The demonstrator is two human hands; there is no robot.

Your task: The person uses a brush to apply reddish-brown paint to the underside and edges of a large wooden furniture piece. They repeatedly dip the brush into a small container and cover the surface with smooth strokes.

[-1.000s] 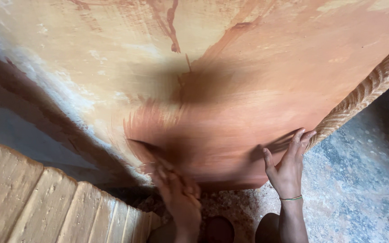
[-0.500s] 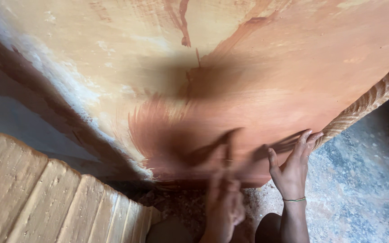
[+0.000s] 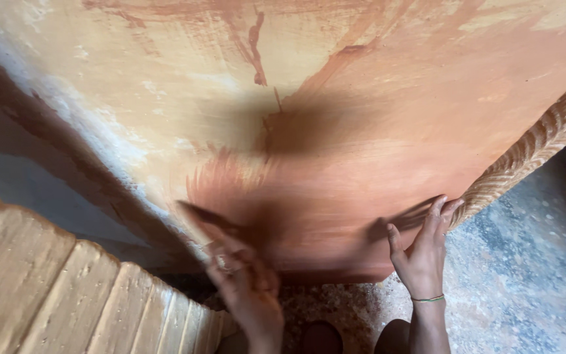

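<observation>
A big wooden panel (image 3: 361, 131) leans in front of me, pale at the top and coated red-brown lower down. My left hand (image 3: 244, 282) is a motion blur against its lower left part, at the edge of the wet red patch; a thin dark streak reaches up and left from the fingers, and I cannot tell whether it holds anything. My right hand (image 3: 420, 252), with a green thread bracelet (image 3: 427, 299) on the wrist, rests flat with its fingers spread on the panel's lower right edge, holding nothing.
A carved rope-pattern moulding (image 3: 545, 144) runs along the panel's right edge. Pale ribbed wooden boards (image 3: 67, 295) lie at the lower left. A speckled grey floor (image 3: 525, 275) lies under the panel on the right, and a dark foot (image 3: 322, 337) shows at the bottom.
My left hand swept right across the panel's lower part, then back to the left, and the red patch looks wider. My right hand stayed on the edge.
</observation>
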